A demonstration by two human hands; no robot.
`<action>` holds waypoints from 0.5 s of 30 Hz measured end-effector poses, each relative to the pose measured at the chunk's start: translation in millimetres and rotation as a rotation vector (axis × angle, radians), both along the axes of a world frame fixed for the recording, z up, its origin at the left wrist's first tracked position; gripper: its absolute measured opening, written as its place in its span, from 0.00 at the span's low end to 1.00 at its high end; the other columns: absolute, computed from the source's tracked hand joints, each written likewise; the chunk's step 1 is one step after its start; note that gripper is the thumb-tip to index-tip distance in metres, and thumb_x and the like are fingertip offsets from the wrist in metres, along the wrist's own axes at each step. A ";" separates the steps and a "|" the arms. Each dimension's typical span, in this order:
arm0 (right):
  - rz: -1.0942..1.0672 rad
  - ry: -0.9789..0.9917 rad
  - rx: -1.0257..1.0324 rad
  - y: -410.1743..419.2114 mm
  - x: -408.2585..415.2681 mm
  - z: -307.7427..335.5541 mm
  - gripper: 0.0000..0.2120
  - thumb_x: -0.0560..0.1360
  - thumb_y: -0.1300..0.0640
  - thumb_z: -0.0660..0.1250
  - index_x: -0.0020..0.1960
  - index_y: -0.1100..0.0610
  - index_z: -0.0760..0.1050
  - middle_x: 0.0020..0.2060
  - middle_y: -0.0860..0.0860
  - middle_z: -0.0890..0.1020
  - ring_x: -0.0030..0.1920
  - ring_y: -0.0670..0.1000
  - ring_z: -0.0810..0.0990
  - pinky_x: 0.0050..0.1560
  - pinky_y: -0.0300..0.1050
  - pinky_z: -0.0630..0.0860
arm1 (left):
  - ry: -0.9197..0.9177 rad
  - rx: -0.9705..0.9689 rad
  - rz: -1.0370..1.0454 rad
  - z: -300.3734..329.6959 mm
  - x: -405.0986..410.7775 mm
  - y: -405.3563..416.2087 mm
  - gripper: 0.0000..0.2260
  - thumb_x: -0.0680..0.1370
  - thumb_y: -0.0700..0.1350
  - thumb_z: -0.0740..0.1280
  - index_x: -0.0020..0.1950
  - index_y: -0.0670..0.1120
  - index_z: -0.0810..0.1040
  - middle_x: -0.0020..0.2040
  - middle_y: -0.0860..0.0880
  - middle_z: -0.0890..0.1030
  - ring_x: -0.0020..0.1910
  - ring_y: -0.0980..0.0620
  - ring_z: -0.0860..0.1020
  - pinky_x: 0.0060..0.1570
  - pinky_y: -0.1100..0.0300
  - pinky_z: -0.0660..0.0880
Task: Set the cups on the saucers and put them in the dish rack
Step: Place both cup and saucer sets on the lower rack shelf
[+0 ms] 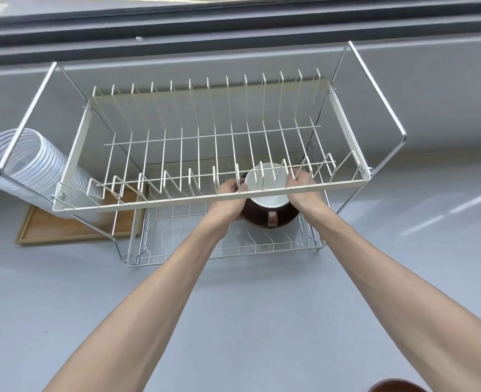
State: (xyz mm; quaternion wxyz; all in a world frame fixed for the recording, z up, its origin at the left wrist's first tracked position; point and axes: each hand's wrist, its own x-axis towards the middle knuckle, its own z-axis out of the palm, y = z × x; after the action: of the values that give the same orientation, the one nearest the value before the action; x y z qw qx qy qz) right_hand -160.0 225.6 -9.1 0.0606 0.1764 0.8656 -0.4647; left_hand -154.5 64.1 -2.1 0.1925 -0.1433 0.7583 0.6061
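A two-tier wire dish rack (154,200) stands on the grey counter. Under its upper tier, over the lower wire shelf (262,247), both my hands hold a brown saucer (256,219) that carries a cup (267,190), white inside with a brown handle pointing toward me. My left hand (229,198) grips the saucer's left rim. On the right rim is my right hand (303,190). The upper tier's wires partly hide the cup and my fingers. Another brown dish edge (395,386) shows at the bottom right of the frame.
A wooden tray (64,227) lies on the counter to the left, partly under the rack. A ribbed white hose (21,162) sits beside the rack's left end. A grey wall ledge runs behind the rack.
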 end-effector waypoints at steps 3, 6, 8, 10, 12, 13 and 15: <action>-0.009 -0.013 0.023 1.1 -3.4 0.5 0.17 0.84 0.51 0.53 0.57 0.61 0.75 0.55 0.61 0.79 0.53 0.59 0.77 0.48 0.44 0.66 | 0.009 -0.008 0.006 -0.6 -2.8 0.9 0.07 0.83 0.46 0.60 0.51 0.50 0.77 0.40 0.53 0.79 0.39 0.55 0.77 0.42 0.57 0.80; 0.008 -0.010 0.034 1.2 -3.6 -0.3 0.17 0.84 0.52 0.52 0.61 0.61 0.75 0.59 0.61 0.78 0.59 0.61 0.76 0.50 0.44 0.66 | -0.020 -0.007 0.005 -0.5 -1.4 1.7 0.07 0.83 0.47 0.60 0.55 0.49 0.77 0.41 0.51 0.79 0.43 0.50 0.77 0.53 0.47 0.80; 0.015 -0.019 0.027 1.8 -1.9 -0.5 0.17 0.84 0.50 0.52 0.59 0.59 0.74 0.58 0.61 0.79 0.55 0.59 0.76 0.50 0.45 0.66 | -0.035 -0.024 0.000 0.0 -0.3 2.1 0.07 0.83 0.48 0.60 0.49 0.51 0.76 0.41 0.51 0.77 0.45 0.49 0.75 0.57 0.46 0.78; 0.022 -0.017 0.037 2.8 0.7 0.6 0.16 0.84 0.50 0.51 0.59 0.58 0.73 0.57 0.59 0.79 0.54 0.58 0.76 0.50 0.44 0.65 | -0.053 -0.071 -0.028 2.4 1.6 0.5 0.08 0.82 0.51 0.60 0.43 0.55 0.73 0.42 0.55 0.76 0.47 0.50 0.75 0.58 0.47 0.78; 0.046 0.000 0.066 3.4 4.9 5.8 0.16 0.84 0.52 0.51 0.63 0.58 0.71 0.56 0.57 0.78 0.59 0.60 0.76 0.52 0.45 0.66 | -0.071 -0.109 -0.079 7.9 5.1 -3.3 0.06 0.81 0.55 0.61 0.45 0.58 0.73 0.46 0.58 0.76 0.51 0.52 0.75 0.58 0.49 0.77; 0.064 0.007 0.088 2.6 7.8 9.9 0.17 0.84 0.52 0.51 0.65 0.58 0.70 0.59 0.57 0.78 0.62 0.60 0.75 0.55 0.47 0.68 | -0.082 -0.126 -0.110 10.8 7.7 -6.0 0.06 0.80 0.57 0.61 0.49 0.58 0.75 0.48 0.57 0.76 0.52 0.52 0.75 0.57 0.50 0.78; 0.124 0.030 0.152 0.2 16.7 19.7 0.17 0.84 0.54 0.50 0.68 0.58 0.69 0.65 0.58 0.76 0.65 0.61 0.73 0.60 0.51 0.68 | -0.108 -0.166 -0.151 16.1 13.0 -10.2 0.14 0.80 0.57 0.61 0.59 0.52 0.78 0.55 0.54 0.78 0.56 0.50 0.76 0.55 0.54 0.77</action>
State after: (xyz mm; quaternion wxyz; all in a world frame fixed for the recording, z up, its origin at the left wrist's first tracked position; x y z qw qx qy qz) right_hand -143.3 225.7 10.6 0.0629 0.1197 0.9084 -0.3957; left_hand -141.4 53.9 14.0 0.2656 -0.1338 0.8031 0.5163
